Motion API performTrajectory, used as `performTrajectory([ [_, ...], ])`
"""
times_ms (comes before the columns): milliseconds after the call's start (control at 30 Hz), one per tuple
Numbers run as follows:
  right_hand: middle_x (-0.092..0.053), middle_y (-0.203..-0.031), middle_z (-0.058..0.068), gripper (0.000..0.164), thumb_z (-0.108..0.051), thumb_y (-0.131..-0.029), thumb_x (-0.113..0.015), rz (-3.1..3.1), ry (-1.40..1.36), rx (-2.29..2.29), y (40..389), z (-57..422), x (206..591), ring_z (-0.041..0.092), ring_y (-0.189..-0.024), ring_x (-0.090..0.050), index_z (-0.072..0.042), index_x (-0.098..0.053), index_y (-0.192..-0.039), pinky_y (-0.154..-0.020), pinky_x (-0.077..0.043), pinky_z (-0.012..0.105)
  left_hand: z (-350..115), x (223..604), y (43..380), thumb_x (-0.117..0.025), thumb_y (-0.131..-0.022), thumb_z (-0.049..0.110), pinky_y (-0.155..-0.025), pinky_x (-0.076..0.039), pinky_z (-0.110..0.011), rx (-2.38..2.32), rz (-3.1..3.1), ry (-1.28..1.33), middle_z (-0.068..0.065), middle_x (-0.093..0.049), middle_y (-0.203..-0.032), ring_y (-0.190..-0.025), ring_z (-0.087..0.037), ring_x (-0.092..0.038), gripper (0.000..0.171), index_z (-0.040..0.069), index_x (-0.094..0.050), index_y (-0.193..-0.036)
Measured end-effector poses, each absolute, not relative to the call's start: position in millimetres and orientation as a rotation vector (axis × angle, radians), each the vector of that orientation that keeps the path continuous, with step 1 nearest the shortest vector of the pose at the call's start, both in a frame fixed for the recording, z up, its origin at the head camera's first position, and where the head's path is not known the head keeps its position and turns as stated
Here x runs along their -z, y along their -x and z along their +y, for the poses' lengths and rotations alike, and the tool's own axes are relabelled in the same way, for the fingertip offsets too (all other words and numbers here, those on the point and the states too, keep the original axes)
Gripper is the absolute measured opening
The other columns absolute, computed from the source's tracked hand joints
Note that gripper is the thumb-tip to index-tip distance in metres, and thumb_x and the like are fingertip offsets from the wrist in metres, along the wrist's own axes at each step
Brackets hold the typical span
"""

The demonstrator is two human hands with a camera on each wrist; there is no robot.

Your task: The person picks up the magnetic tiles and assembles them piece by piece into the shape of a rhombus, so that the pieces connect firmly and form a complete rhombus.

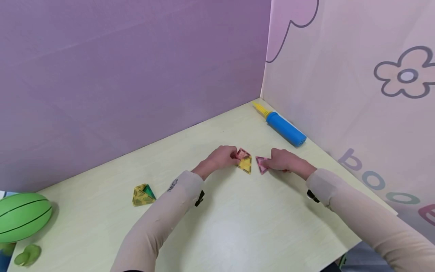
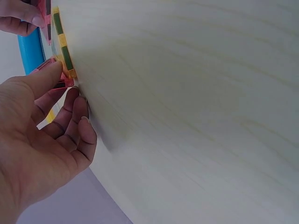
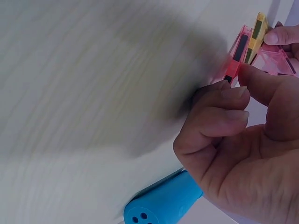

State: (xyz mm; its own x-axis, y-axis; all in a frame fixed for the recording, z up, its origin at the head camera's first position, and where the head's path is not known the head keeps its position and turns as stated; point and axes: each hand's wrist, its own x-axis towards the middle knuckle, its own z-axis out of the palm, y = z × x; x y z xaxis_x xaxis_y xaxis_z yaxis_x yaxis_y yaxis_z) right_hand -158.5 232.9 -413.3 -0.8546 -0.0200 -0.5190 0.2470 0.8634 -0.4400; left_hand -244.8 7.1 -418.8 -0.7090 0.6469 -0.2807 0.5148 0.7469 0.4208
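Note:
My left hand pinches a joined pair of triangular magnetic tiles, a pink tile and a yellow tile. In the left wrist view the thumb and forefinger hold the pink one while the other fingers curl loosely. To the right, my right hand pinches a single pink triangular tile between thumb and forefinger. A narrow gap separates it from the yellow tile in the head view. Away to the left sits a small yellow and green tile shape, touched by neither hand.
A blue hand pump with a yellow nozzle lies near the right wall. At the far left are a green ball and a small green toy. A purple wall borders the back of the pale table.

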Motion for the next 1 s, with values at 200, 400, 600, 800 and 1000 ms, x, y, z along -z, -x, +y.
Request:
performTrajectory([
  [200, -0.049, -0.073, 0.005, 0.047, -0.044, -0.1, -0.054, 2.498, -0.165, 0.695, 158, 232, 412, 0.016, -0.054, -0.046, 0.001, -0.048, -0.114, -0.05, -0.037, 0.026, 9, 419, 244, -0.067, -0.098, 0.026, -0.064, -0.038, -0.023, -0.464, 2.519, -0.895, -0.001, -0.061, -0.089, -0.076, -0.012, -0.049, 0.017, 0.01, -0.061, -0.099],
  [400, -0.048, -0.067, 0.004, 0.044, -0.044, -0.1, -0.054, 2.475, -0.158, 0.718, 158, 228, 411, 0.015, -0.051, -0.043, -0.001, -0.05, -0.111, -0.048, -0.035, 0.025, 13, 419, 240, -0.067, -0.097, 0.026, -0.066, -0.041, -0.022, -0.493, 2.489, -0.921, -0.002, -0.065, -0.091, -0.077, -0.012, -0.052, 0.018, 0.009, -0.063, -0.103],
  [600, -0.047, -0.065, 0.003, 0.041, -0.043, -0.099, -0.055, 2.47, -0.184, 0.711, 159, 226, 409, 0.015, -0.051, -0.043, -0.003, -0.05, -0.108, -0.047, -0.035, 0.024, 16, 416, 237, -0.066, -0.097, 0.026, -0.067, -0.042, -0.023, -0.486, 2.484, -0.929, -0.003, -0.066, -0.095, -0.08, -0.014, -0.053, 0.018, 0.01, -0.062, -0.106],
  [800, -0.045, -0.058, 0.0, 0.035, -0.037, -0.1, -0.057, 2.482, -0.137, 0.724, 161, 226, 402, 0.014, -0.047, -0.041, -0.003, -0.052, -0.1, -0.045, -0.034, 0.023, 17, 417, 237, -0.066, -0.098, 0.024, -0.066, -0.042, -0.022, -0.508, 2.466, -0.936, -0.003, -0.068, -0.1, -0.081, -0.014, -0.055, 0.023, 0.012, -0.064, -0.117],
  [1000, -0.046, -0.066, 0.002, 0.033, -0.031, -0.097, -0.063, 2.483, -0.128, 0.852, 164, 217, 392, 0.015, -0.05, -0.04, -0.002, -0.049, -0.103, -0.047, -0.034, 0.024, 19, 420, 237, -0.065, -0.099, 0.023, -0.07, -0.043, -0.022, -0.52, 2.464, -0.93, -0.002, -0.069, -0.108, -0.085, -0.013, -0.055, 0.031, 0.013, -0.064, -0.128],
])
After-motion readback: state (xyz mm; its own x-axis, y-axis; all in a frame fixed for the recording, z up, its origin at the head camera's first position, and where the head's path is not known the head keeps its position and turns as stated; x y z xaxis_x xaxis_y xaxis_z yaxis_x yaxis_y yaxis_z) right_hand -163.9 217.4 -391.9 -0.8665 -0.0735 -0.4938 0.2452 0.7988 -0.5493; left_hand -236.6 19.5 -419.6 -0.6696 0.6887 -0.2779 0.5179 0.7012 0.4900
